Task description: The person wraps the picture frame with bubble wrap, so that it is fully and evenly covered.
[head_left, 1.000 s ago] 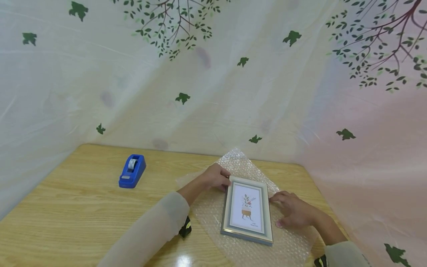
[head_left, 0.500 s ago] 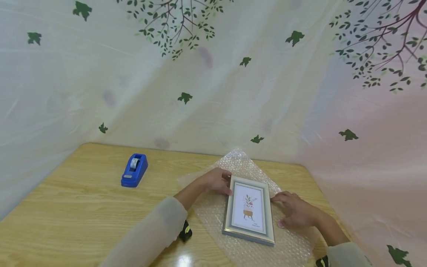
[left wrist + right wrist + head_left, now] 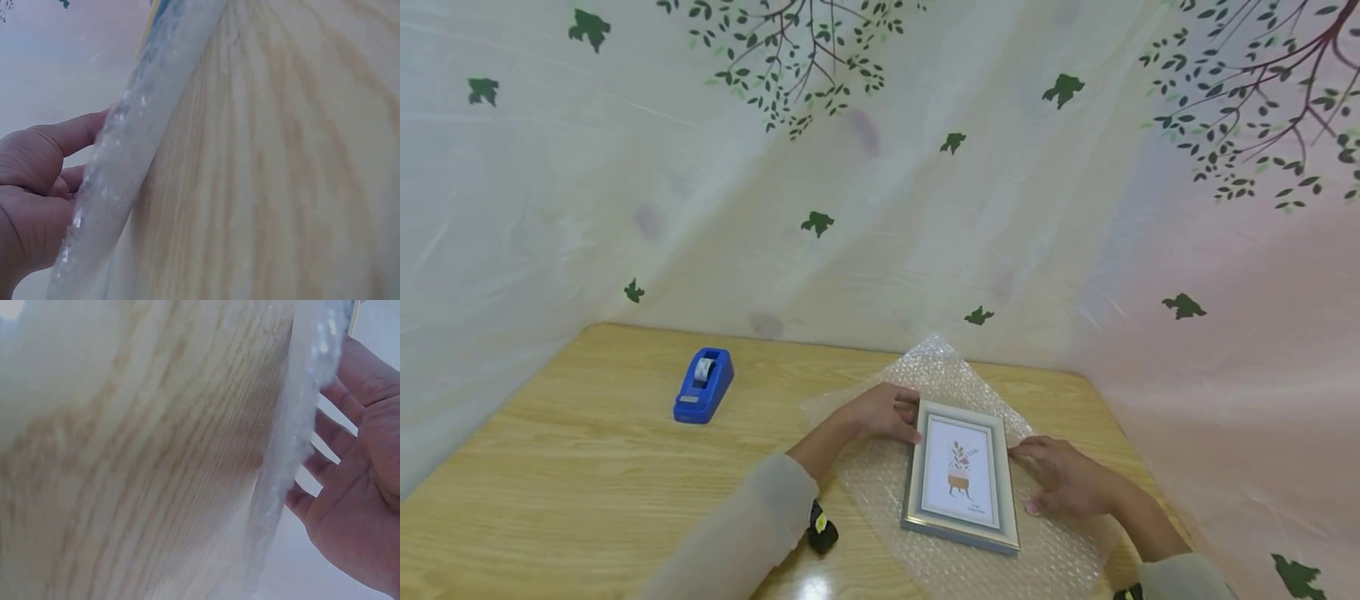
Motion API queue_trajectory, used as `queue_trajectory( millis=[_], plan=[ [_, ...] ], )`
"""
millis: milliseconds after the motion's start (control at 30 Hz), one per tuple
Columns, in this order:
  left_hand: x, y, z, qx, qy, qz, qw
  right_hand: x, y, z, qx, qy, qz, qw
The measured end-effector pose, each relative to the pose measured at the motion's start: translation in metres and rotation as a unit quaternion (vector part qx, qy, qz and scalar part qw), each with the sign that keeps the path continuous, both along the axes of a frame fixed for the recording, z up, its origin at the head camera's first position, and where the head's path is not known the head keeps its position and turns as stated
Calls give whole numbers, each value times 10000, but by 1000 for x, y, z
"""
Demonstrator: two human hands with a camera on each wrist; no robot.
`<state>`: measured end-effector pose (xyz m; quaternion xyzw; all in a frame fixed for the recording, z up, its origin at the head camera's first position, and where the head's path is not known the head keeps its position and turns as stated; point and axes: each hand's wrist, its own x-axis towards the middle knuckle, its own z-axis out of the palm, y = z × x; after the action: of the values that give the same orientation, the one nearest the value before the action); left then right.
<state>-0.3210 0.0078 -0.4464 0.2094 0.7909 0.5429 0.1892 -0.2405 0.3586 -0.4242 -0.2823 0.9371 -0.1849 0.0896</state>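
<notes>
A picture frame with a pale silvery border lies face up on a sheet of bubble wrap; its print shows a potted plant. At the frame's upper left edge, my left hand touches the side with thumb and fingertips. My right hand rests over the wrap on the other side, its extended index finger touching the frame's right edge. In the left wrist view, bubble wrap partly hides the left hand's fingertips. The right hand's fingers spread behind the wrap in the right wrist view.
A blue tape dispenser with a roll in it stands at the back left of the wooden table. A pale curtain printed with leaves hangs behind the table and along its sides.
My left thumb has slid a little toward me along the frame's left edge. The right hand stays in place beside the frame. The head view has shifted slightly.
</notes>
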Motion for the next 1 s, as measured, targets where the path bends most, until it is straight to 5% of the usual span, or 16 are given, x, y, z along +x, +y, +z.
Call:
queue_trajectory(
  millis=[300,600,1000],
  plan=[
    [2,0,-5,186,-100,103,9997,6,1,3,-294,-45,68,9995],
    [1,0,-7,178,-212,143,9995,15,17,1,-163,863,-167,9960],
    [0,-1,-8,185,-234,193,9994,24,62,9,-576,-211,-931,9938]
  ],
)
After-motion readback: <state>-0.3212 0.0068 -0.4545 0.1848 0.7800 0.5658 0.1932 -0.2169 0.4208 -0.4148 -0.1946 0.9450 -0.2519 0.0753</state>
